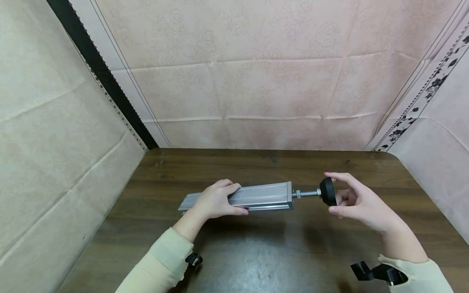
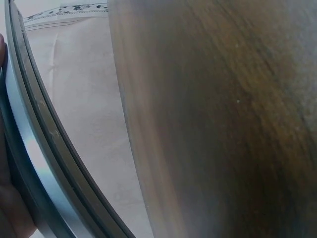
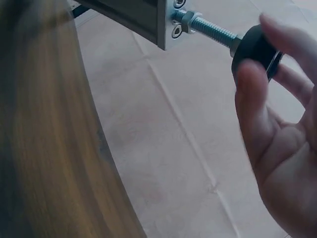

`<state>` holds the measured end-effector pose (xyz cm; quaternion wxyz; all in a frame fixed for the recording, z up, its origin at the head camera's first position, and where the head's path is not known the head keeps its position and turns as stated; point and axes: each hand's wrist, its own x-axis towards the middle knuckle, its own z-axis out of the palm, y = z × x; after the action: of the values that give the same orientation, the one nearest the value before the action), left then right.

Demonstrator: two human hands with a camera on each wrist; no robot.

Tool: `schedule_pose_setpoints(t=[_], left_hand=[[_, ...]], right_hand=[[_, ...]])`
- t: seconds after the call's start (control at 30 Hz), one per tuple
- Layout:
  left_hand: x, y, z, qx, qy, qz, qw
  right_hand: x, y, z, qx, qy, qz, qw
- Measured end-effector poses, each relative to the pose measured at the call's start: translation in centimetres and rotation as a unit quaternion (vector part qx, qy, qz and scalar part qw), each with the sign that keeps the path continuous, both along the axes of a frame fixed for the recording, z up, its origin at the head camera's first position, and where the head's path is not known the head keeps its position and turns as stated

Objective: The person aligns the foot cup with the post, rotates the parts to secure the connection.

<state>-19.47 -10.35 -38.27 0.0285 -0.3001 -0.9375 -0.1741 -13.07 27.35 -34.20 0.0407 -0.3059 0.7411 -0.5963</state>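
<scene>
A silver aluminium profile lies across my view above the table, and my left hand grips it toward its left end, thumb along the near side. From its right end plate a threaded rod with a hex nut sticks out. The rod ends in a round black levelling foot. My right hand pinches the foot's rim between thumb and index finger, the other fingers curled behind it. In the left wrist view the profile's grooved side runs down the left edge, with little of the hand showing.
Below is a brown wood-grain table, its far edge close behind the profile. Pale patterned cloth hangs behind it, with further cloth sheets at both sides. Black camera mounts sit on both wrists.
</scene>
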Motion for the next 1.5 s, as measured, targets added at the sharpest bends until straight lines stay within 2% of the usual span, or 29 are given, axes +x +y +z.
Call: schedule_pose_setpoints(t=[0.23, 0.37, 0.5, 0.7, 0.77, 0.87, 1.0, 1.13, 1.3, 1.4, 1.5], left_hand=[[-0.1, 0.1, 0.1, -0.004, 0.001, -0.006, 1.0], [-0.1, 0.2, 0.1, -0.002, -0.001, -0.002, 1.0], [-0.1, 0.2, 0.1, -0.002, -0.008, 0.004, 1.0], [-0.2, 0.1, 0.1, 0.009, -0.002, 0.002, 1.0], [-0.3, 0.0, 0.1, 0.013, 0.002, 0.002, 0.9999], [-0.3, 0.0, 0.1, 0.013, -0.001, 0.004, 0.9999], [-0.2, -0.1, 0.2, 0.013, -0.005, 0.006, 0.9999], [-0.1, -0.1, 0.2, 0.011, -0.009, 0.006, 0.9999], [-0.2, -0.1, -0.1, 0.009, -0.006, 0.009, 0.9999], [-0.2, -0.1, -0.1, 0.011, -0.004, 0.009, 0.9999], [-0.2, -0.1, 0.0, 0.013, -0.006, 0.006, 0.9999]], right_hand=[[-0.2, -0.2, -0.2, 0.049, 0.048, -0.085, 0.994], [-0.2, -0.5, 0.0, 0.048, 0.059, -0.094, 0.993], [-0.4, -0.6, 0.0, 0.019, 0.064, -0.069, 0.995], [-1.1, -0.4, -0.6, -0.053, 0.103, 0.036, 0.993], [-1.1, -0.3, -0.7, -0.058, 0.102, 0.053, 0.992], [-0.9, -0.2, -0.6, -0.036, 0.079, 0.038, 0.995], [-0.7, -0.2, -0.1, 0.018, 0.075, -0.019, 0.997], [-0.7, -0.4, 0.0, 0.046, 0.093, -0.072, 0.992], [-0.5, -0.8, 0.1, 0.073, 0.101, -0.118, 0.985], [-0.5, -0.9, 0.2, 0.073, 0.098, -0.12, 0.985], [-0.6, -0.8, 0.2, 0.028, 0.09, -0.075, 0.993]])
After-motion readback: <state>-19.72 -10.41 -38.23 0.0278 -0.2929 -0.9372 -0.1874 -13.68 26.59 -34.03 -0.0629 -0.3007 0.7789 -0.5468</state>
